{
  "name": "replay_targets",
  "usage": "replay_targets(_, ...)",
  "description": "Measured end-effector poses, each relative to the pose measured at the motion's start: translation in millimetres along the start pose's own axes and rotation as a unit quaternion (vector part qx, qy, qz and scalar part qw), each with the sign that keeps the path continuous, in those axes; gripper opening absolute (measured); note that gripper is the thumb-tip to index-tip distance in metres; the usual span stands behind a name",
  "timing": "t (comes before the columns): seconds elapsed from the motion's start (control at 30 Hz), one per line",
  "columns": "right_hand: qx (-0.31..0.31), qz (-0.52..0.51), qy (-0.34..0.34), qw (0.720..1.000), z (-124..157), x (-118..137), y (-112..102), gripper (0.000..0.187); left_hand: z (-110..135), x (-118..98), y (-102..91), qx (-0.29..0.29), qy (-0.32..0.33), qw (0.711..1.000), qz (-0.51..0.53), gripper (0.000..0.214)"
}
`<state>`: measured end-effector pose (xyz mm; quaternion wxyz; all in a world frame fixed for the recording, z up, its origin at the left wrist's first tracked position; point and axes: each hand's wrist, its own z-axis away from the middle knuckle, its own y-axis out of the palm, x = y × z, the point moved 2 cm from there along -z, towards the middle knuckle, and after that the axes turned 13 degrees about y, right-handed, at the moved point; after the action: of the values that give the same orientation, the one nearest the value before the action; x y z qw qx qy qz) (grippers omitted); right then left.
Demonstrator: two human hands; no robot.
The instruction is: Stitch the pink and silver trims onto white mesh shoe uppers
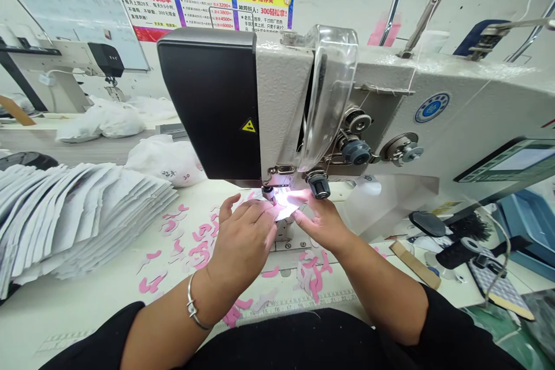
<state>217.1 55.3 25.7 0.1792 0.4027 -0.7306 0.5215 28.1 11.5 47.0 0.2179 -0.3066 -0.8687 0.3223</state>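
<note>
1. Workpiece: a thin pale fabric piece [286, 212] lies at centre frame, directly below the presser foot [269, 193] of the industrial sewing machine [277, 104]. It is brightly lit, and its outline is partly hidden.
2. Handling: the piece appears light, soft and prone to shifting. Take hold at its outer edges and press it flat, well clear of the needle.
3. Left grip [243, 237]: curved over the piece, with the fingers bearing down. Whether it is closed cannot be told.
4. Right grip [318, 222]: open, with the fingers extended and the tips touching the piece from the right.
5. Obstructions: the machine head overhangs the piece and limits access from above.
6. Surroundings: pink offcuts [199, 243] lie scattered around the hands on the white surface [52, 324]. A stack of white cut pieces [73, 219] stands at left frame.
</note>
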Motion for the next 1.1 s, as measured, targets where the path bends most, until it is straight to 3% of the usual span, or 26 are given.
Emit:
replay_targets(0.1,0.014,-0.002,0.113,0.993,0.5,5.3,-2.1,0.041,0.7,-0.2,0.4,0.004,0.0,1.0,-0.002,0.021)
replay_targets(0.2,0.065,-0.022,0.138,0.988,-0.7,16.2,-6.3,0.036,1.4,-0.7,1.0,0.001,0.002,1.0,-0.004,0.019)
replay_targets(0.33,0.065,-0.073,0.094,0.991,0.5,24.2,-13.5,0.021,1.6,-0.8,1.7,0.001,0.001,1.0,-0.003,0.017)
replay_targets(0.43,0.03,-0.097,0.05,0.994,4.4,22.9,-16.2,0.022,1.4,-0.6,1.1,0.0,0.001,1.0,0.0,0.017)
replay_targets(0.57,-0.017,-0.037,0.036,0.999,6.2,18.4,-14.4,0.022,1.2,-0.2,0.5,0.008,-0.003,1.0,0.003,0.017)
replay_targets(0.73,0.026,0.034,0.039,0.998,3.6,12.4,-4.5,0.04,1.3,-0.5,1.3,0.009,0.0,1.0,0.006,0.019)
replay_targets(0.97,-0.017,0.064,-0.057,0.996,8.8,8.9,0.5,0.034,0.9,-0.3,1.0,0.005,0.002,1.0,0.009,0.021)
replay_targets(1.1,-0.029,0.072,-0.074,0.994,10.3,8.8,1.8,0.027,-0.3,-0.4,-0.4,0.008,0.0,1.0,0.011,0.02)
